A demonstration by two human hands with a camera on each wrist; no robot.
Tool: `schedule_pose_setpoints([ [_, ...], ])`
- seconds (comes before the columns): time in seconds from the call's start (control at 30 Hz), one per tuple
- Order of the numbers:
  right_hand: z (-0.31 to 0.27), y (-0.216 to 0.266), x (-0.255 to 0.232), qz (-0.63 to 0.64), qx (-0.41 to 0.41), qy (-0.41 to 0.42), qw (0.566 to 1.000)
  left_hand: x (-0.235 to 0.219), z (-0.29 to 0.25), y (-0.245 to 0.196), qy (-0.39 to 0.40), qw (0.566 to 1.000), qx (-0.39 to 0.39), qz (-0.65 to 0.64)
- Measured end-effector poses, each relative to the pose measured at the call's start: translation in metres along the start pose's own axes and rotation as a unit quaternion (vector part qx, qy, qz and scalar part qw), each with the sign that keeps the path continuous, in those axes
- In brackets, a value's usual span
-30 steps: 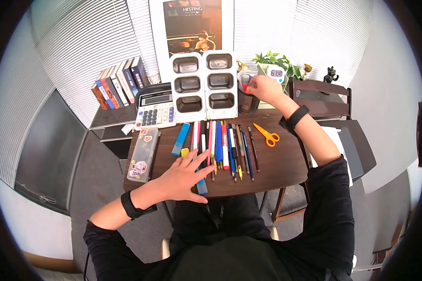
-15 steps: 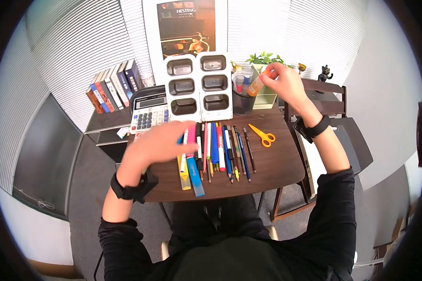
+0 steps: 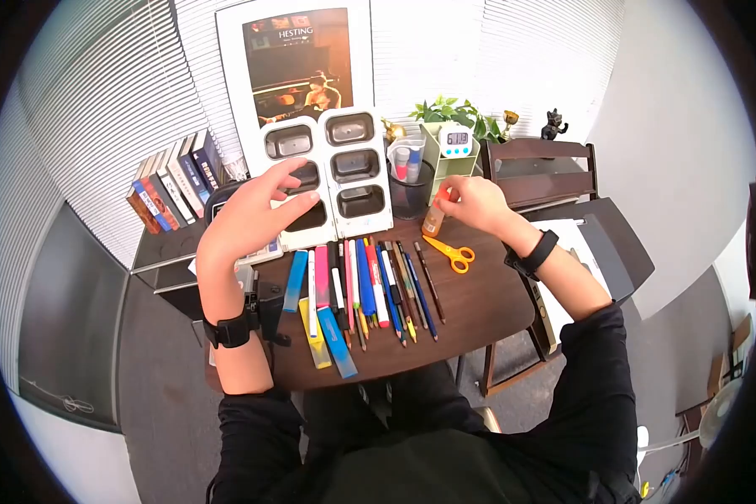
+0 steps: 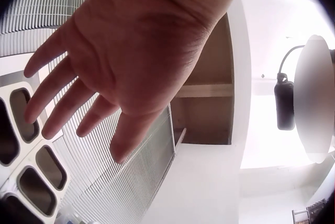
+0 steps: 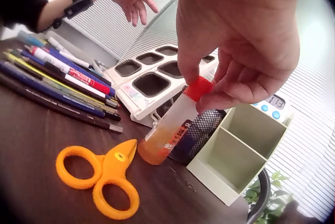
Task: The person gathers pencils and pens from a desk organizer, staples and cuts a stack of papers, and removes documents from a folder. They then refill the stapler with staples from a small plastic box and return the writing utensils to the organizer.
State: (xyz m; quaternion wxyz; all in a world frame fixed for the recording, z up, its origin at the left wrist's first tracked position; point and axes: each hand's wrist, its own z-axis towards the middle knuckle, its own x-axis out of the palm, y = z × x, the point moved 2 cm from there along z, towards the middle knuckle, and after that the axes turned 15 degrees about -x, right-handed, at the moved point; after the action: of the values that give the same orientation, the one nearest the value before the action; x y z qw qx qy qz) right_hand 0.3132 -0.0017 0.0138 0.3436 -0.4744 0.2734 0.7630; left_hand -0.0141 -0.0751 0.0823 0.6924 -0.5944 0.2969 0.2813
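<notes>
My right hand [image 3: 476,204] pinches the red cap of a small orange glue bottle [image 3: 433,220] between thumb and fingers. In the right wrist view the bottle [image 5: 166,130] is slightly tilted, its base at the tabletop beside the orange scissors [image 5: 114,174]. My left hand [image 3: 256,217] is raised with spread fingers in front of the white six-compartment holder [image 3: 363,227]; the left wrist view shows its palm [image 4: 131,51] holding nothing. Pens, pencils and markers [image 3: 368,286] lie side by side on the brown table [image 3: 479,311].
A black mesh cup [image 3: 412,198] with glue sticks stands by a pale green organizer with a timer [image 3: 456,141]. Books [image 3: 173,185] stand at the left, a framed poster [image 3: 298,63] behind. Brown folding chairs [image 3: 539,181] are at the right.
My right hand has lifted the orange bottle out of the mesh cup and lowered it to the table near the scissors. My left hand has risen from the markers toward the holder.
</notes>
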Motion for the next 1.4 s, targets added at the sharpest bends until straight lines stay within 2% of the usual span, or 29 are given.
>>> schedule_pose_setpoints([
  [0.17,0.016,0.012,-0.016,-0.020,0.024,0.017,0.999,-0.003,0.003,0.016,-0.014,1.000,-0.016,-0.011],
  [0.27,0.037,0.009,-0.019,-0.045,0.021,-0.011,0.999,-0.005,0.006,0.023,-0.014,0.999,-0.007,-0.029],
  [0.33,0.053,0.007,-0.018,-0.055,-0.077,-0.155,0.983,-0.005,0.006,0.023,-0.018,0.999,-0.016,-0.028],
  [0.37,0.059,0.011,-0.020,-0.069,-0.049,-0.111,0.990,-0.005,0.006,0.023,-0.015,0.999,-0.016,-0.027],
  [0.47,0.080,0.004,-0.008,-0.113,-0.088,-0.112,0.983,-0.005,0.008,0.025,-0.026,0.999,-0.019,-0.015],
  [0.6,0.094,-0.006,0.008,-0.165,-0.062,-0.022,0.984,-0.002,0.008,0.023,-0.037,0.999,-0.018,0.001],
  [0.73,0.092,-0.008,0.009,-0.170,-0.058,-0.026,0.983,0.000,0.010,0.021,-0.045,0.999,-0.018,0.010],
  [0.83,0.084,-0.010,0.006,-0.149,-0.074,-0.068,0.984,0.001,0.009,0.018,-0.036,0.999,-0.009,0.011],
  [0.9,0.079,-0.012,-0.003,-0.099,-0.042,-0.150,0.983,0.003,0.008,0.018,-0.050,0.999,-0.011,0.020],
  [0.93,0.079,-0.009,-0.010,-0.098,-0.042,-0.150,0.983,0.004,0.007,0.017,-0.050,0.999,-0.010,0.020],
  [1.03,0.076,0.011,-0.050,-0.093,-0.033,-0.273,0.957,0.006,0.006,0.013,-0.043,0.999,-0.010,0.016],
  [1.1,0.071,0.031,-0.069,-0.080,-0.040,-0.303,0.949,0.009,0.006,0.010,-0.034,0.999,-0.001,0.010],
  [1.13,0.069,0.042,-0.079,-0.067,-0.049,-0.333,0.939,0.011,0.006,0.008,-0.033,0.999,-0.001,0.010],
  [1.2,0.065,0.065,-0.090,-0.019,-0.034,-0.317,0.947,0.016,0.006,-0.001,-0.056,0.997,0.056,-0.022],
  [1.27,0.064,0.078,-0.088,0.140,-0.022,-0.277,0.950,0.022,0.005,-0.012,-0.046,0.997,0.054,-0.044],
  [1.3,0.066,0.078,-0.080,0.213,-0.059,-0.297,0.929,0.026,0.005,-0.017,-0.040,0.991,0.089,-0.096],
  [1.33,0.066,0.081,-0.080,0.216,-0.060,-0.296,0.928,0.028,0.006,-0.020,-0.034,0.981,0.124,-0.147],
  [1.37,0.066,0.084,-0.079,0.386,-0.037,-0.245,0.889,0.030,0.008,-0.022,-0.073,0.973,0.181,-0.123],
  [1.4,0.066,0.089,-0.076,0.543,-0.013,-0.184,0.819,0.028,0.007,-0.023,-0.074,0.973,0.179,-0.122],
])
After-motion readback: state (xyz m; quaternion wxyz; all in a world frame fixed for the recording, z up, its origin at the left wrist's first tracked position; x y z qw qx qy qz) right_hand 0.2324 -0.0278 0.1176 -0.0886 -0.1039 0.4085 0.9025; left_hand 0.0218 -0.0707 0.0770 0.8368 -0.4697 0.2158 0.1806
